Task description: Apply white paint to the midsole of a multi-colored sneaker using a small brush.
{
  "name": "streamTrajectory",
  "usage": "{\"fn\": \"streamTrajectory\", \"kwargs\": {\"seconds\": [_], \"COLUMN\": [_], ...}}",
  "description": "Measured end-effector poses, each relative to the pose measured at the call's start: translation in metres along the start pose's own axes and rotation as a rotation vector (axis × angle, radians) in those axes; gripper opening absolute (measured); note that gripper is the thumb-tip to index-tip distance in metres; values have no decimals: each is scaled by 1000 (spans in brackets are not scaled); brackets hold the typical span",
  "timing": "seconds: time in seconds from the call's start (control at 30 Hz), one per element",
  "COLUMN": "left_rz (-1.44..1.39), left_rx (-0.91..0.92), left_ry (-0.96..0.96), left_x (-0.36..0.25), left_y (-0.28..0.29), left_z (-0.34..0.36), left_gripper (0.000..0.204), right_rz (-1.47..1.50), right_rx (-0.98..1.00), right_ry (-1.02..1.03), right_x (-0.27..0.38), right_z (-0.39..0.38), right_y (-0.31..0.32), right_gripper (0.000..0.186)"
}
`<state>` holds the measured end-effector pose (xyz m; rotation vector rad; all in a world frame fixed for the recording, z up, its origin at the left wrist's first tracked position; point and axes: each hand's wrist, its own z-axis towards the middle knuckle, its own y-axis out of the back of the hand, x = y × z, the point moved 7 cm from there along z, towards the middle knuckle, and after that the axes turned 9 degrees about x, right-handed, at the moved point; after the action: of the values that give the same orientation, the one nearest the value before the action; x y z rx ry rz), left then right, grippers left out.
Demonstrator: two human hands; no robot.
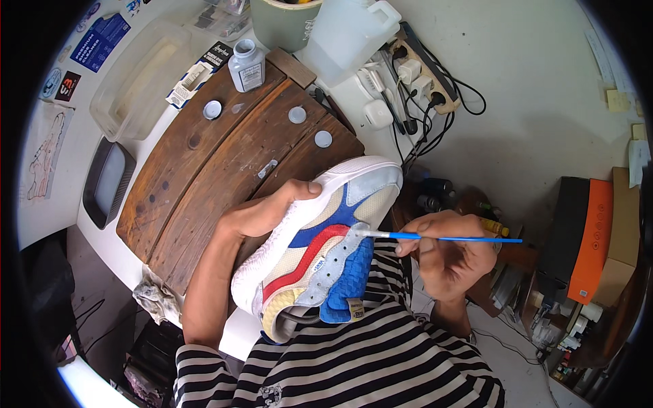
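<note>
My left hand (275, 207) grips a sneaker (320, 238) by its thick white sole, thumb on the sole's edge, other fingers hidden behind it. The shoe is tilted with its side facing up, toe pointing away. It has blue, red, cream and pale grey panels and a blue textured tongue. A thin blue paintbrush (442, 238) is pinched in my right hand (452, 255). Its pale tip touches the top of the light grey eyelet panel. At the back of the wooden board stands an uncapped bottle (247, 66) of greyish paint.
Under the shoe lies a dark wooden board (197, 170) bearing a bottle cap (212, 109) and two pale discs. Around it are a clear plastic tub (139, 81), a small box (198, 75), a crumpled cloth (158, 299), a translucent jug (347, 41) and a power strip (428, 75) with tangled cables.
</note>
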<state>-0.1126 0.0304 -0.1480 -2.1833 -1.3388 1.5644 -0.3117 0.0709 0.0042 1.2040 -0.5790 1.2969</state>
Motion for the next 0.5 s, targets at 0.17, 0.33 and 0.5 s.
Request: {"fn": "streamTrajectory", "kwargs": {"seconds": [0.17, 0.33, 0.5], "left_rz": [155, 128, 198], "left_rx": [34, 59, 38], "left_ry": [-14, 29, -22], "left_x": [12, 9, 9], "left_y": [8, 6, 8], "left_z": [6, 6, 7], "left_gripper": [75, 76, 74], "right_rz": [-70, -57, -42], "right_rx": [24, 33, -69], "right_ry": [10, 28, -35], "right_x": [-2, 1, -3], "right_z": [1, 2, 1], "right_y": [-1, -2, 2], "right_gripper": [17, 16, 14]}}
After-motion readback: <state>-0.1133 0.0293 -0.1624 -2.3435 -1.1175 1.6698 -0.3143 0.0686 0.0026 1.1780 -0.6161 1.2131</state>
